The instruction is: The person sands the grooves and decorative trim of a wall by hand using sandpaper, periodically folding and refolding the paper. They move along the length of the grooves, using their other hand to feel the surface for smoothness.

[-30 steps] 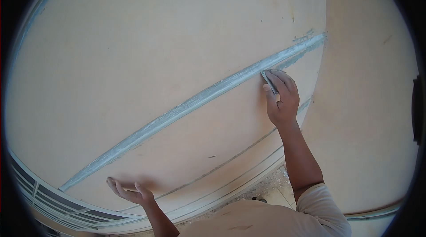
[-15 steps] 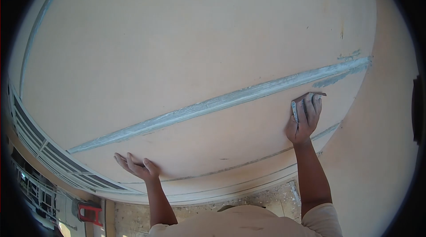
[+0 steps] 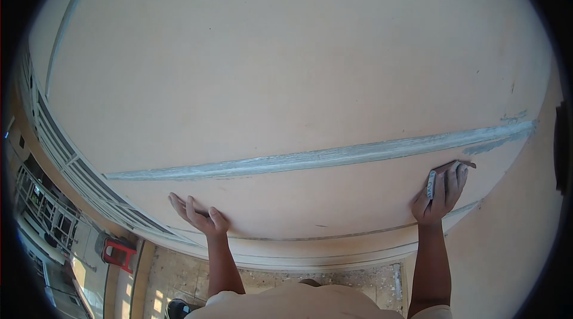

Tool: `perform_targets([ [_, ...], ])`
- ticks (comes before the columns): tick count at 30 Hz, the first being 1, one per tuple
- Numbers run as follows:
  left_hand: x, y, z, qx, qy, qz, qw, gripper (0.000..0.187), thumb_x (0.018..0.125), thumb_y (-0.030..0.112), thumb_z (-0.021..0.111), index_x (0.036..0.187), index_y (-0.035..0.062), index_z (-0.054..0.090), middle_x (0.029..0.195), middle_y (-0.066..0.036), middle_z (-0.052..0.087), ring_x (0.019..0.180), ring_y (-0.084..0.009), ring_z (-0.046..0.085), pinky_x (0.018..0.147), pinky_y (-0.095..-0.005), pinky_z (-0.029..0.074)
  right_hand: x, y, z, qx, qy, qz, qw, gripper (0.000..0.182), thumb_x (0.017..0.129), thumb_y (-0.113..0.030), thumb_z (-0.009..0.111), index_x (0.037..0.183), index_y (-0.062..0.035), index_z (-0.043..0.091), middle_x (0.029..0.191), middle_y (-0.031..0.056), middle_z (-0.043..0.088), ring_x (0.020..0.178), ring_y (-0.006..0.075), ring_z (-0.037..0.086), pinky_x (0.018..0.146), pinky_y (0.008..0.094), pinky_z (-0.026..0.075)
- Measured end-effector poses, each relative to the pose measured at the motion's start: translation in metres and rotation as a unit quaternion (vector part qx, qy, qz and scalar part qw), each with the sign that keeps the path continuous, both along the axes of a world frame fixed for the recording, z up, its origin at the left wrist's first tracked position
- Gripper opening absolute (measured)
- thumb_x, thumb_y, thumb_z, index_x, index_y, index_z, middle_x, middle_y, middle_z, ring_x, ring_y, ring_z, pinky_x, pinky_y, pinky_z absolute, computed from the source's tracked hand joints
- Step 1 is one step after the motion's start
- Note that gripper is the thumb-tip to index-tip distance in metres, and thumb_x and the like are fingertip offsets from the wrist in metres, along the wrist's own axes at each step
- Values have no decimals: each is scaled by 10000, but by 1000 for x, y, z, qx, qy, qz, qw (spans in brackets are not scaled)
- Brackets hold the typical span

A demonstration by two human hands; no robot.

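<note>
My right hand presses a folded piece of sandpaper against the pale wall. The paper's light printed back shows beside the fingers, and a brown edge sticks out past the fingertips. A long grey-blue strip crosses the wall just above both hands, with a rough grey patch near its right end. Lower left, my left hand is open, fingers spread, at the wall below the strip; its palm side is partly hidden.
A thin grey line runs along the wall's lower part, above the ledge-like base. White metal bars line the left side. A red plastic stool stands at lower left. The tiled floor carries dust and debris near the wall.
The view has tilted, so the strip looks more level and its right end sits lower. Both hands keep nearly the same places on the wall, and the right still grips the sandpaper.
</note>
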State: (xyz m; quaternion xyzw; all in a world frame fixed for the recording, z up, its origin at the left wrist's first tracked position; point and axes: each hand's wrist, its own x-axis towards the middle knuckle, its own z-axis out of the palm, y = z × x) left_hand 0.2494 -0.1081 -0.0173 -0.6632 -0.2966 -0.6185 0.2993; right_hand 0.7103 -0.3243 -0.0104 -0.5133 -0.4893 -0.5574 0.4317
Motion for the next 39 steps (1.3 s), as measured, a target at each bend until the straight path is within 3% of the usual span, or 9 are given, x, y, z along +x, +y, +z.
perform_targets([
  [3, -1, 1, -1, 2, -1, -3, 1000, 553, 1027, 354, 395, 1440, -12, 349, 1586, -312, 182, 1484, -471, 191, 1172, -616, 225, 1, 0, -1, -1, -1, -3, 1000, 400, 925, -87, 445, 1300, -3, 556, 1415, 211, 476, 1353, 505, 406, 1118, 684, 302],
  [5, -2, 2, -3, -5, -4, -25, 1000, 531, 1001, 302, 437, 1424, -7, 355, 1566, -353, 173, 1477, -525, 158, 1172, -659, 195, 1, 1, -3, 0, 4, -12, 1000, 402, 925, -87, 433, 1298, -1, 556, 1417, 213, 476, 1352, 508, 405, 1117, 687, 301],
  [15, 0, 0, 1, 6, 5, -4, 1000, 522, 1006, 300, 442, 1418, -11, 364, 1560, -355, 185, 1472, -534, 163, 1167, -667, 197, 5, 1, -3, -5, -6, -9, 1000, 451, 890, -58, 422, 1315, 19, 553, 1453, 218, 460, 1386, 501, 373, 1130, 673, 291],
  [17, 2, 0, 1, 6, 2, -3, 1000, 531, 1023, 335, 414, 1433, 4, 345, 1580, -316, 187, 1473, -488, 205, 1171, -636, 199, 6, 0, -5, -11, -10, -15, 1000, 478, 886, -51, 416, 1342, 26, 537, 1476, 226, 444, 1403, 494, 357, 1135, 663, 293],
  [23, -1, 0, -2, -9, 4, -15, 1000, 540, 1027, 336, 427, 1439, 0, 331, 1586, -338, 146, 1490, -493, 155, 1195, -594, 167, 8, 1, -4, 1, -20, -16, 1000, 499, 897, -47, 402, 1378, 19, 518, 1485, 248, 441, 1425, 493, 336, 1131, 668, 298],
  [25, -1, 0, -4, -18, -18, -39, 999, 531, 985, 312, 486, 1412, 16, 373, 1556, -364, 181, 1466, -540, 169, 1160, -662, 185, 7, -1, -3, -20, -31, -49, 998, 484, 907, -56, 379, 1361, 50, 509, 1468, 257, 437, 1400, 545, 340, 1121, 677, 319],
  [39, -1, 1, -5, -15, -9, -38, 999, 568, 971, 313, 463, 1453, 41, 336, 1567, -370, 136, 1479, -537, 117, 1167, -663, 145, 20, -6, -15, -22, -22, -34, 999, 445, 980, -132, 407, 1371, 37, 535, 1469, 244, 466, 1391, 510, 386, 1124, 660, 342],
])
